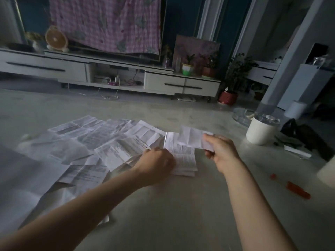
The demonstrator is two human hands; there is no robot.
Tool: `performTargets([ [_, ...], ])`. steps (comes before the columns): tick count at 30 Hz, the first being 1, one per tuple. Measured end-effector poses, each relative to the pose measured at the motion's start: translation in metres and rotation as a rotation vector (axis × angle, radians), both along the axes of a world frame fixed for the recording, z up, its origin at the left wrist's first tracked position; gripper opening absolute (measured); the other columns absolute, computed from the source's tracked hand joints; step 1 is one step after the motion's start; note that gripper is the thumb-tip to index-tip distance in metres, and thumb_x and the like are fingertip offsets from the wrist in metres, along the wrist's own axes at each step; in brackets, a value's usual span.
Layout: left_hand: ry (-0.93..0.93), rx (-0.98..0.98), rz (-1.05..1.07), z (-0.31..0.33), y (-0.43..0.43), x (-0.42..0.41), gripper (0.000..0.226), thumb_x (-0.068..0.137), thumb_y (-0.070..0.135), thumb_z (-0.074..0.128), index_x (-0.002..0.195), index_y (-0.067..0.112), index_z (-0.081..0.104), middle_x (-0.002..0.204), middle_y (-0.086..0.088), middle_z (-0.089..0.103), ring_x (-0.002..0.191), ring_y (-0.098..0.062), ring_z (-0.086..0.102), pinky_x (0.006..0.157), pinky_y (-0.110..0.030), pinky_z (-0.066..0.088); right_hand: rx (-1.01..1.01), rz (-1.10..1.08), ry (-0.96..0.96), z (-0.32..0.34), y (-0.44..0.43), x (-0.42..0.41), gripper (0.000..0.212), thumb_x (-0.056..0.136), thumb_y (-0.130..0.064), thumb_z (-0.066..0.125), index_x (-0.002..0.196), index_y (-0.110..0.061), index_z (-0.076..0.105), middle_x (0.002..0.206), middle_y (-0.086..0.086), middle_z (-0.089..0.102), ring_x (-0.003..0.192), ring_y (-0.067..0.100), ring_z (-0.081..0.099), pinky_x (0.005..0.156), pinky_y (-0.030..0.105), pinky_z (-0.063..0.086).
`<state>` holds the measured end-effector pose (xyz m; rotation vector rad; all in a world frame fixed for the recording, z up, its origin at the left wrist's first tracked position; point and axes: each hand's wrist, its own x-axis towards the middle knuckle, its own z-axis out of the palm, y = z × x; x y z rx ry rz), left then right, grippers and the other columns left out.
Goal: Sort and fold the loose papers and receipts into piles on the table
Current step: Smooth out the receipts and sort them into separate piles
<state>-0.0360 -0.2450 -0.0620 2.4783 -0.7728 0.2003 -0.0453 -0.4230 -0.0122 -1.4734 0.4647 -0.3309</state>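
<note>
One thin, floppy-looking receipt [190, 137] pinched by its edge in my right grip [220, 151]; left grip [156, 164] at the pile [184, 154], clasp unclear.

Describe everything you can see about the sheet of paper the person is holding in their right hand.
The sheet of paper is white and thin, with fold creases crossing it. Any print on it is too blurred to read. It is opened out and lifted. The right hand pinches it at its right edge between thumb and curled fingers. In the picture its lower part overlaps the far end of a small stack of folded papers. Whether the sheet touches that stack cannot be told.
</note>
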Motion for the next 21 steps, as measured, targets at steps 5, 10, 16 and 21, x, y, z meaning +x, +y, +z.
performTargets([
  [5, 0.011, 0.055, -0.020, 0.001, -0.004, 0.006, 0.061, 0.076, 0.056, 0.064, 0.126, 0.023, 0.054, 0.133, 0.004, 0.052, 0.116, -0.018, 0.054, 0.099, -0.037, 0.040, 0.055, -0.030, 0.042, -0.002, -0.002, -0.002, 0.018, 0.088, -0.007, 0.058, 0.071, -0.014, 0.055, 0.068, 0.003, 0.052, 0.056, 0.013, 0.045, 0.032, 0.009, 0.032],
  [10, 0.040, 0.257, 0.018, 0.017, -0.014, 0.010, 0.063, 0.077, 0.065, 0.054, 0.127, 0.026, 0.054, 0.129, 0.000, 0.058, 0.119, -0.021, 0.051, 0.098, -0.033, 0.036, 0.125, -0.030, 0.081, -0.003, -0.009, -0.005, 0.015, 0.088, -0.008, 0.056, 0.074, -0.014, 0.057, 0.069, 0.005, 0.053, 0.052, 0.013, 0.043, 0.032, 0.011, 0.032],
  [16, -0.026, 0.256, 0.027, 0.039, -0.024, 0.012, 0.033, 0.099, 0.027, 0.035, 0.101, 0.004, 0.060, 0.105, -0.019, 0.062, 0.098, -0.034, 0.057, 0.067, -0.030, 0.028, 0.182, -0.015, 0.073, -0.003, -0.001, -0.003, 0.014, 0.089, -0.011, 0.056, 0.076, -0.015, 0.057, 0.073, 0.003, 0.055, 0.058, 0.013, 0.048, 0.033, 0.010, 0.035],
  [21, 0.086, 0.024, 0.033, 0.051, -0.017, 0.021, 0.038, 0.086, 0.038, 0.060, 0.059, 0.015, 0.049, 0.061, -0.001, 0.049, 0.060, -0.019, 0.048, 0.048, -0.024, 0.029, 0.235, 0.008, 0.045, 0.002, 0.000, -0.006, 0.015, 0.091, -0.011, 0.053, 0.077, -0.014, 0.058, 0.070, 0.004, 0.056, 0.050, 0.011, 0.049, 0.032, 0.011, 0.033],
])
